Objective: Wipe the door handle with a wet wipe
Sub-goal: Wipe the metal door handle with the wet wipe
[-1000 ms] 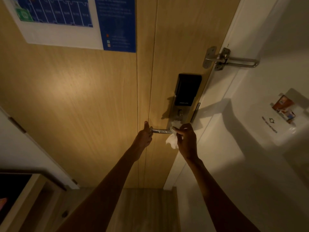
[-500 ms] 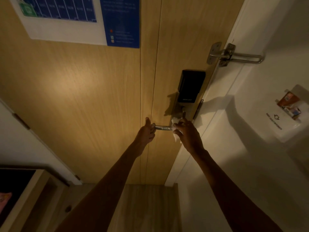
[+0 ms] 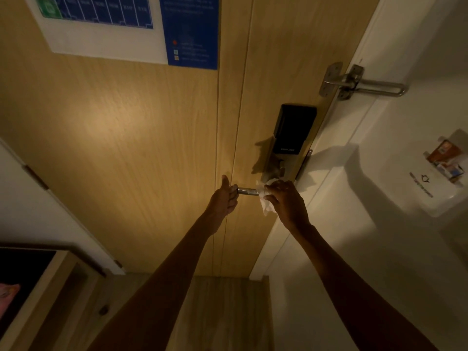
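Observation:
A metal lever door handle [image 3: 247,191] sticks out leftward from the black smart lock [image 3: 291,133] on the wooden door [image 3: 126,135]. My left hand [image 3: 224,198] holds the free tip of the handle, thumb pointing up. My right hand [image 3: 285,202] grips a crumpled white wet wipe [image 3: 266,207] wrapped around the handle close to the lock plate. A short bare stretch of metal shows between the two hands. The handle's pivot is hidden by the wipe and fingers.
A metal swing-bar door guard [image 3: 359,83] spans door and white frame above the lock. A blue and white evacuation notice [image 3: 126,24] hangs at the top. A white key-card holder [image 3: 445,178] is on the right wall. A wooden cabinet [image 3: 38,287] stands low left.
My right hand with the wipe has stayed on the handle near the lock, shifting slightly along it. My left hand has kept its hold on the tip. The view has drifted a little.

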